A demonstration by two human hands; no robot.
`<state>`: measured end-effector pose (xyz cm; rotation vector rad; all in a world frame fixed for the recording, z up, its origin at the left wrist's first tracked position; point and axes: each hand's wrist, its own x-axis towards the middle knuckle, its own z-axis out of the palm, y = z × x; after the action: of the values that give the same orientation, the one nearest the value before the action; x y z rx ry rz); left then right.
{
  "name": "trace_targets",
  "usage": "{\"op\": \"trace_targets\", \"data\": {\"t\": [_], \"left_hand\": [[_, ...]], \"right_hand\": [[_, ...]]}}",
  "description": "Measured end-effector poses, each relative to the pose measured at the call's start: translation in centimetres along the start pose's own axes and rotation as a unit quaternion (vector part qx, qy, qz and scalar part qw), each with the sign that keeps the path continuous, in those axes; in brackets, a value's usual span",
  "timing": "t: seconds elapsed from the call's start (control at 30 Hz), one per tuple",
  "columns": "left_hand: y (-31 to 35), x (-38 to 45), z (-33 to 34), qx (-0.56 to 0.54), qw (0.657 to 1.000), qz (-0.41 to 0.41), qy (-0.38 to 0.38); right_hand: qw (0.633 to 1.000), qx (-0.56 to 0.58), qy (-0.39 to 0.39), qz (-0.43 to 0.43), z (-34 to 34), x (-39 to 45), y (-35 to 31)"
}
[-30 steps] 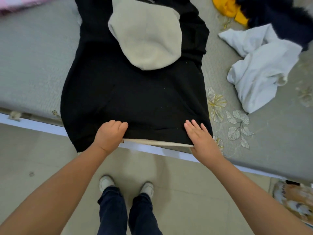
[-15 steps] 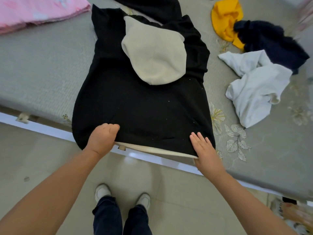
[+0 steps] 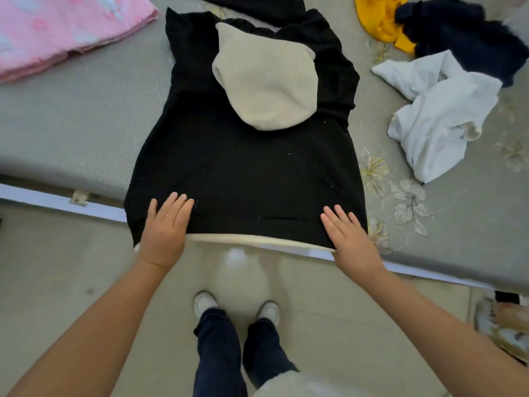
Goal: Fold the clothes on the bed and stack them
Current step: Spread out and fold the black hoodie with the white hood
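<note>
A black hoodie (image 3: 246, 167) with a cream-lined hood (image 3: 266, 78) lies flat on the grey bed (image 3: 71, 133), its hem hanging slightly over the bed's near edge. The sleeves look folded in over the body. My left hand (image 3: 166, 224) rests flat on the hem's left corner with fingers straight. My right hand (image 3: 349, 239) lies flat on the hem's right corner, fingers straight too. A cream lining strip shows under the hem between my hands.
A crumpled white garment (image 3: 440, 121) lies to the right on the bed. Behind it are a dark navy garment (image 3: 463, 35) and a yellow one (image 3: 380, 21). A pink blanket (image 3: 57, 32) sits at far left. Another black cloth (image 3: 257, 4) lies behind the hoodie.
My left hand has uncurled from gripping the hem and now lies flat on it. The right hand stays flat on the right corner. The hoodie sits a little farther onto the bed.
</note>
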<state>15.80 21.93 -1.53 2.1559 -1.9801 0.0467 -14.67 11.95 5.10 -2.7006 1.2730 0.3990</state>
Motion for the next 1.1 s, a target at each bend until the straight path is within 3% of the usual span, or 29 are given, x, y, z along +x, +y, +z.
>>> {"op": "trace_targets", "data": {"t": [0.13, 0.23, 0.33, 0.43, 0.6, 0.73, 0.83, 1.03, 1.1], "left_hand": [[-0.4, -3.5, -3.6, 0.013, 0.993, 0.023, -0.113], [-1.3, -6.3, -5.7, -0.007, 0.978, 0.047, -0.205], [-1.6, -7.0, -7.5, 0.005, 0.976, 0.035, -0.215], [-3.0, -5.2, -9.0, 0.022, 0.989, 0.023, -0.143], [-5.6, 3.4, -10.6, 0.071, 0.993, 0.026, -0.088], [-6.9, 12.5, -11.0, 0.078, 0.995, 0.031, -0.06], [-7.7, 19.9, -10.5, 0.066, 0.995, 0.019, -0.071], [-9.3, 31.6, -8.0, 0.087, 0.976, -0.064, -0.191], [-10.0, 34.3, -6.6, 0.12, 0.964, -0.065, -0.229]], "right_hand": [[0.998, -0.002, -0.067, -0.014, 0.7, -2.8, -2.4], [0.991, 0.018, -0.127, 0.022, 0.9, -5.5, -3.5], [0.993, 0.019, -0.11, 0.03, 0.6, -6.2, -4.5], [0.994, -0.017, -0.078, 0.079, -1.4, -3.9, -4.2], [0.991, -0.054, 0.101, 0.07, -6.4, 4.0, -1.9], [0.981, -0.07, 0.169, 0.062, -10.2, 11.7, 1.5], [0.979, -0.052, 0.186, 0.066, -12.0, 17.3, 4.6], [0.979, -0.043, 0.193, 0.039, -13.1, 25.8, 9.8], [0.992, -0.076, 0.088, 0.046, -12.7, 28.8, 11.5]]}}
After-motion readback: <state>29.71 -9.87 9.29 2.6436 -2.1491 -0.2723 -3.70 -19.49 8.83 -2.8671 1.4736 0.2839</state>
